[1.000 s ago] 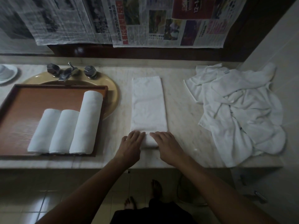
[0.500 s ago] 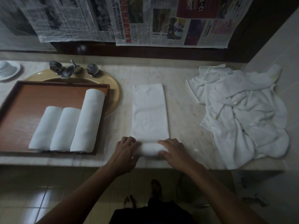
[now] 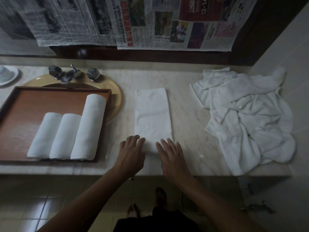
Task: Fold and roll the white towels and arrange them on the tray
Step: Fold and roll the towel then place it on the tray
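- Nearest the camera, two bare feet (image 3: 160,195) stand on a tiled floor (image 3: 33,206) below the desk's front edge.
- The left hand (image 3: 132,154) and right hand (image 3: 173,158) lie side by side at the near end of a folded towel (image 3: 153,114). Both sets of fingers (image 3: 168,145) are straight and spread, pressing flat and gripping nothing.
- Between the two hands the towel's near end is bunched into a small roll. The left fingers rest on its left part and the right palm covers its right part.
- The rest of the folded towel lies as a long narrow strip on the marble desk (image 3: 189,131), running straight away from the person.
- Left of the hands, a brown wooden tray (image 3: 33,104) sits on the desk. It holds three rolled towels (image 3: 89,126) lying side by side and touching, two short ones and a longer one on the right.
- To the right, well apart from the strip, a heap of loose white towels (image 3: 247,118) lies crumpled against the wall.
- Behind the tray, partly covered by it, is a yellow basin (image 3: 117,94) with a metal tap (image 3: 71,75) and two handles.
- At the far left edge there is a white saucer (image 3: 8,76).
- Newspaper sheets (image 3: 150,24) hang across the back wall.
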{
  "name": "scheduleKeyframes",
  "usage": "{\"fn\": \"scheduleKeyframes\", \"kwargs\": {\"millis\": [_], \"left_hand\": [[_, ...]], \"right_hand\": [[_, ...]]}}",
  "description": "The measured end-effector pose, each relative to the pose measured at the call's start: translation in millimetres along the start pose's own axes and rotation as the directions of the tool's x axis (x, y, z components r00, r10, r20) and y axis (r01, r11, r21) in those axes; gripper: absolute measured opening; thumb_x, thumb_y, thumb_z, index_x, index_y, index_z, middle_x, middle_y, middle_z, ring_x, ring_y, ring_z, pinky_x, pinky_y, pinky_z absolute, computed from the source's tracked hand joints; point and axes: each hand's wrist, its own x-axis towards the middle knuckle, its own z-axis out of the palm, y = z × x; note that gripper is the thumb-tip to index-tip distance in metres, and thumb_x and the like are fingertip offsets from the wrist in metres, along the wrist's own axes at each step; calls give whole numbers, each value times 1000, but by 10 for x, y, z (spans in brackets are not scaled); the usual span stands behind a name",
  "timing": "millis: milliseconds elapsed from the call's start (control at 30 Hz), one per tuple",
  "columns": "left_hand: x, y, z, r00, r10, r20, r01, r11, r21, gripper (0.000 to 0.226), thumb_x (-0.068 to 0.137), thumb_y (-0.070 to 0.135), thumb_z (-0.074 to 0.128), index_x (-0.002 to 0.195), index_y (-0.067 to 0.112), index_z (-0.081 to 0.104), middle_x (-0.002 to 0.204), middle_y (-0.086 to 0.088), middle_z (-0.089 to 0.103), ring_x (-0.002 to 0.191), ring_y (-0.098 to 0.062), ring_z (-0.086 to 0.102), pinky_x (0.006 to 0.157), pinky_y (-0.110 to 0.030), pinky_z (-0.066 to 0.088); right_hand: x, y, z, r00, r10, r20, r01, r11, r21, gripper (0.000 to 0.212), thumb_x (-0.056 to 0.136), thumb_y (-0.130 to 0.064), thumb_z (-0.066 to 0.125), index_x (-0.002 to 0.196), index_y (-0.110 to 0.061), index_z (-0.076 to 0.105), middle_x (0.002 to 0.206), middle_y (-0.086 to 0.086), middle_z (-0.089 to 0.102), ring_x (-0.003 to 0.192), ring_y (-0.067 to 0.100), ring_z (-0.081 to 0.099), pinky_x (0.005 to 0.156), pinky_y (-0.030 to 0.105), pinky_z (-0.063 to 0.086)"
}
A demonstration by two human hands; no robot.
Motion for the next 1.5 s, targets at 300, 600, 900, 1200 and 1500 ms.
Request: {"fn": "scheduleKeyframes", "kwargs": {"millis": [300, 600, 900, 1200, 1500], "left_hand": [[171, -203, 106, 982, 124, 141, -130, 991, 34, 70, 100, 62, 39, 154, 19, 34, 149, -1, 46, 136, -24, 45, 113, -51, 35], [-268, -216, 85, 972, 1, 235, 64, 961, -270, 68, 95, 76, 15, 132, 29, 48, 131, 16, 48, 121, -10, 46, 101, -43, 36], [-8, -105, -72, 925, -229, 303, 346, 837, -424, 27, 95, 44, 57, 111, 25, 67, 109, 4, 61, 106, -22, 56, 92, -43, 48], [14, -15, -41, 906, -365, 214, 423, 764, -487, 24, 96, 36, 65, 116, 23, 65, 117, -2, 62, 108, -22, 61, 87, -36, 49], [-287, 62, 345, 996, 63, 61, -69, 993, 100, 92, 82, 19, 67, 160, 12, 20, 167, -12, 28, 156, -32, 21, 120, -59, 30]], "right_hand": [[368, 216, -170, 984, -79, 162, 75, 997, 29, 69, 96, -30, 64, 156, -19, 33, 150, 6, 48, 134, 27, 47, 111, 44, 42], [94, 97, -577, 926, 31, 377, -111, 975, 193, 56, 98, -49, 61, 148, -29, 44, 144, 3, 54, 129, 26, 49, 107, 36, 36], [-9, -12, -319, 994, 55, 97, -66, 991, 115, 46, 94, -44, 61, 135, -23, 63, 145, 2, 57, 129, 27, 54, 113, 49, 40], [-303, -243, 36, 998, 12, 66, -11, 1000, -11, 93, 82, -6, 60, 164, -18, 17, 171, 12, 14, 158, 35, 6, 125, 62, 10], [140, -57, -10, 996, -8, 87, 8, 1000, 2, 77, 89, -23, 64, 159, -21, 30, 162, 4, 38, 149, 28, 34, 124, 56, 20]]}}
